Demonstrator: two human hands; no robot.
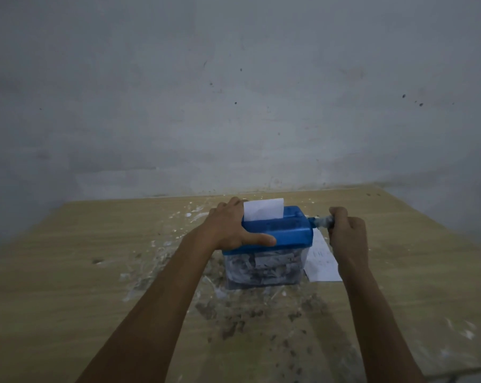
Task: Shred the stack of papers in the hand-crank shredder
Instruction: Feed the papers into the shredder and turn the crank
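The hand-crank shredder has a blue top and a clear bin packed with paper strips. It stands in the middle of the wooden table. A white sheet sticks upright out of its slot. My left hand grips the left end of the blue top, thumb along the front edge. My right hand is curled round the crank handle on the shredder's right side. More white paper lies flat on the table just right of the bin, partly hidden by my right wrist.
A grey wall rises right behind the table's far edge. White flecks and dark crumbs are scattered on the tabletop around and in front of the shredder.
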